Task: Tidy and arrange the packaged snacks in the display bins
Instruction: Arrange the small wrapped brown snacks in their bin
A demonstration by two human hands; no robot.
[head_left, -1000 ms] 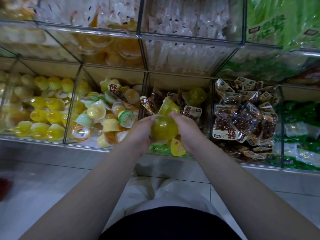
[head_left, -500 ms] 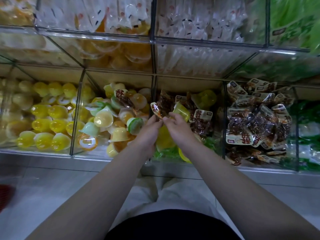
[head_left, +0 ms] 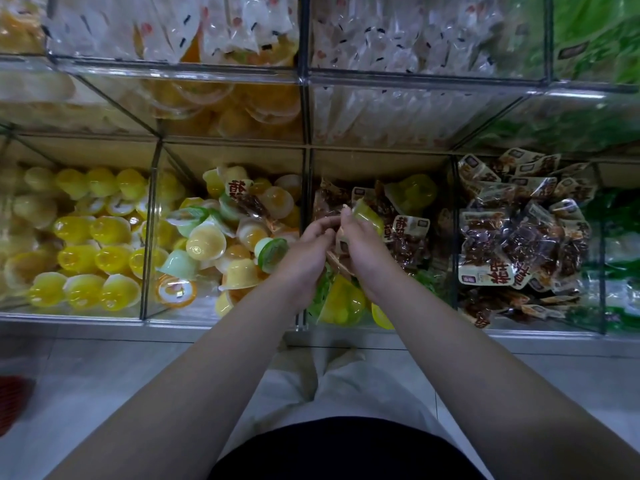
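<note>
Both my hands reach into the middle clear bin (head_left: 381, 165), which holds brown snack packets (head_left: 408, 237) mixed with stray jelly cups. My right hand (head_left: 362, 252) grips a small yellow-green jelly cup (head_left: 367, 216) at its fingertips. My left hand (head_left: 307, 249) is curled against it, and its fingers pinch a brown snack packet (head_left: 338, 259) that sits between the two hands. A larger yellow jelly cup (head_left: 341, 303) lies at the bin's front under my wrists. Another yellow cup (head_left: 414, 192) rests at the back.
Left of my hands, a bin of mixed jelly cups (head_left: 207, 242) has one stray brown packet (head_left: 242, 199). The far-left bin (head_left: 86, 237) holds yellow cups. To the right are a bin of brown packets (head_left: 519, 233) and green packs (head_left: 623, 216). Upper bins hold white packets (head_left: 415, 32).
Both hands let go of the large yellow jelly cup, which now lies at the bin's front. They moved deeper into the bin, onto a smaller cup and a brown packet.
</note>
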